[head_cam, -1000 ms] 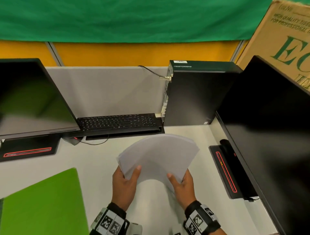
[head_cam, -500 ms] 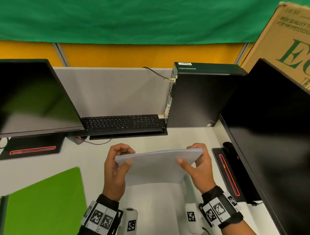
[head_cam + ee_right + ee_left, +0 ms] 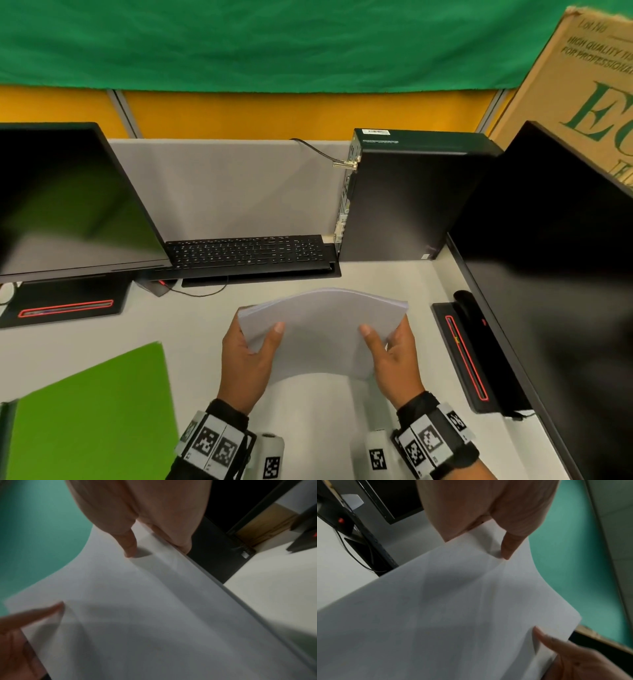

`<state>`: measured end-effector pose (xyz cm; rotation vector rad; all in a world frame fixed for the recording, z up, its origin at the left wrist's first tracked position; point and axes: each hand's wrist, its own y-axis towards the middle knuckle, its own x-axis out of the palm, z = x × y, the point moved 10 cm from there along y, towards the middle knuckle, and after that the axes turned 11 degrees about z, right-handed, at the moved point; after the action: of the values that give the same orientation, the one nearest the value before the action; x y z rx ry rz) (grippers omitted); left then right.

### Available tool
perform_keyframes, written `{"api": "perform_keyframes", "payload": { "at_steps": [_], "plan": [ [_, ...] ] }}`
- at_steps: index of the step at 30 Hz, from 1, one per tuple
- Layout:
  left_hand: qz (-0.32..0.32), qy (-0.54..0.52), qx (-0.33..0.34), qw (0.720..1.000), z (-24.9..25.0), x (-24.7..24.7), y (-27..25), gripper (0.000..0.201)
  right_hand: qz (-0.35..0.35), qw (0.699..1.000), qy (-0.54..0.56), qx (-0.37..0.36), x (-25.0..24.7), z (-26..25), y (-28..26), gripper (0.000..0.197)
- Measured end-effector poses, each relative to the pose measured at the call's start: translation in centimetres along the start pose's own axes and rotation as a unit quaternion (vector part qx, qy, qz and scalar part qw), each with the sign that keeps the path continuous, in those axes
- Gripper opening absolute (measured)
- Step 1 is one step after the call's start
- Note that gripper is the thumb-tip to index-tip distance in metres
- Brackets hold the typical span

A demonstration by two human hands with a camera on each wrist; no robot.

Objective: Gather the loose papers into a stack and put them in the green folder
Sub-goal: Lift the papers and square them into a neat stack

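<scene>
A stack of white papers [image 3: 322, 329] is held above the middle of the white desk, bowed upward between both hands. My left hand [image 3: 255, 346] grips its left edge, thumb on top and fingers underneath. My right hand [image 3: 388, 346] grips the right edge the same way. The wrist views show the papers [image 3: 453, 615] [image 3: 154, 615] close up with a thumb pressed on top of each side. The green folder [image 3: 92, 418] lies shut on the desk at the lower left, apart from the hands.
A black keyboard [image 3: 246, 253] sits behind the papers. A dark monitor [image 3: 68, 202] stands at the left, another monitor [image 3: 555, 274] at the right, with their bases on the desk. A black computer tower [image 3: 407, 198] stands at the back. A cardboard box [image 3: 582, 78] leans at the top right.
The stack was raised and held level half a second ago; now it is lowered again toward me and bowed, with both hands back nearer the desk's front.
</scene>
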<state>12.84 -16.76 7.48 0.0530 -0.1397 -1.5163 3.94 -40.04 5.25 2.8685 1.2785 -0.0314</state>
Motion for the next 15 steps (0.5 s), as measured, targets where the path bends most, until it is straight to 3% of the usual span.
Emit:
{"api": "perform_keyframes", "payload": {
  "at_steps": [2, 6, 9, 15],
  "plan": [
    [-0.004, -0.001, -0.001, 1.000, 0.0, 0.3, -0.6, 0.037, 0.013, 1.000, 0.003, -0.002, -0.2, 0.1, -0.3, 0.045],
    [0.047, -0.051, 0.017, 0.997, 1.6, 0.1, -1.1, 0.028, 0.065, 0.996, 0.059, -0.035, -1.0, -2.4, -0.5, 0.043],
    [0.106, -0.067, -0.018, 0.992, 2.2, 0.1, -1.4, 0.025, 0.112, 0.989, 0.091, -0.033, -1.3, -4.5, -0.2, 0.028],
    [0.144, -0.102, -0.061, 0.982, 2.4, 0.0, -1.6, 0.034, 0.146, 0.987, 0.069, 0.007, -1.3, -4.3, -0.3, 0.033]
  ]
}}
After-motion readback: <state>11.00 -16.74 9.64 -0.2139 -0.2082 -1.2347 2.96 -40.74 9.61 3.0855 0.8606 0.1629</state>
